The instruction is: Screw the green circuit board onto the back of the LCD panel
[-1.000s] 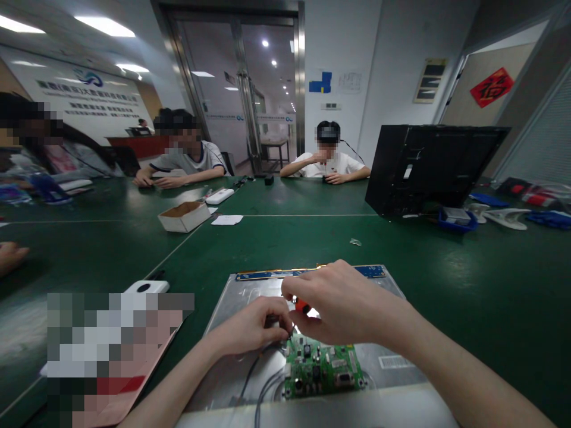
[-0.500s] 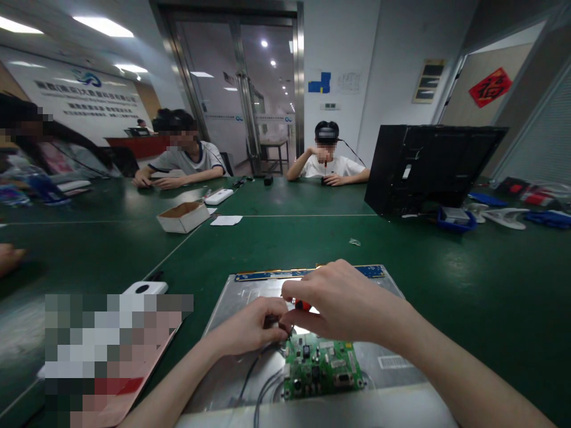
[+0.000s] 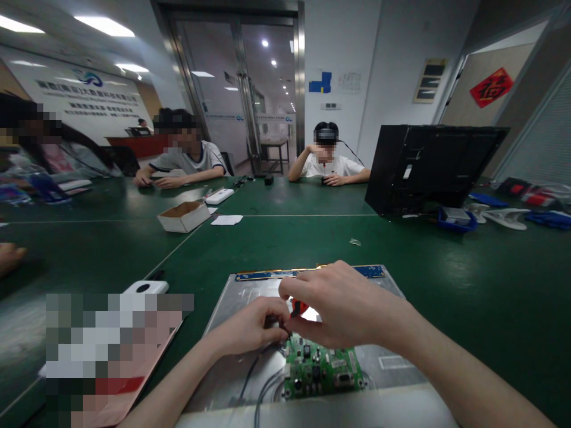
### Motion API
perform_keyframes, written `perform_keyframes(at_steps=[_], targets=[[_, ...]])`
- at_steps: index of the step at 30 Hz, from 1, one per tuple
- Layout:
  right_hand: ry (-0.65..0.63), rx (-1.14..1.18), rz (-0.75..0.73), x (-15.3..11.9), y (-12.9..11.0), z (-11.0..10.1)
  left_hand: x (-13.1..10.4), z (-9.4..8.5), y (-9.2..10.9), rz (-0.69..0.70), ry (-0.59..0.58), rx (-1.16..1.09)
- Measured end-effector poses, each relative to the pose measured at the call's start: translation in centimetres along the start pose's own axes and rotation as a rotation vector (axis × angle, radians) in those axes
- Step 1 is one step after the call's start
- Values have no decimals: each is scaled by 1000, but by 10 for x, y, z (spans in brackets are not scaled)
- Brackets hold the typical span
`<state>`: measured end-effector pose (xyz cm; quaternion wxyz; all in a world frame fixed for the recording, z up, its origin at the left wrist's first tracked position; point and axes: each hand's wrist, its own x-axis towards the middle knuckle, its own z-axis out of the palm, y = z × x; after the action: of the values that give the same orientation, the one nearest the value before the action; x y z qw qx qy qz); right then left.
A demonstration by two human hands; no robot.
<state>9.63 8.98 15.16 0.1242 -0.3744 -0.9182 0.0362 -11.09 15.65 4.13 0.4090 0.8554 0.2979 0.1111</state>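
Note:
My right hand [image 3: 345, 306] is closed around the red and black handle of a screwdriver [image 3: 298, 307], above the upper left corner of a green circuit board [image 3: 330, 371]. Beside it, my left hand [image 3: 250, 327] is pinched at that corner. Its fingertips are close to the tool's lower end, and what they grip is hidden. Under the board lies a flat silver metal panel [image 3: 395, 362], with a narrow blue circuit strip [image 3: 263, 276] along its far edge. Dark cables [image 3: 263, 389] run over the metal from the board's left side.
A black monitor [image 3: 432, 166] stands at the right beside a blue tray [image 3: 457, 221]. An open cardboard box [image 3: 182, 219] and white paper [image 3: 226, 220] lie further left. Near my left arm are a white device [image 3: 149, 288] and a pink folder [image 3: 120, 401]. Several people sit around the green table [image 3: 294, 238].
The fingers of my right hand have shifted slightly left and rolled, so more of the screwdriver's red handle shows. My left hand stays at the board's corner.

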Motion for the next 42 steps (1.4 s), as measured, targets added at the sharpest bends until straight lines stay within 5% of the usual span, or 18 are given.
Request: perform_keyframes(at_steps=[42], targets=[[-7, 27, -20, 0, 1, -1, 1, -1, 2, -6, -5, -11]])
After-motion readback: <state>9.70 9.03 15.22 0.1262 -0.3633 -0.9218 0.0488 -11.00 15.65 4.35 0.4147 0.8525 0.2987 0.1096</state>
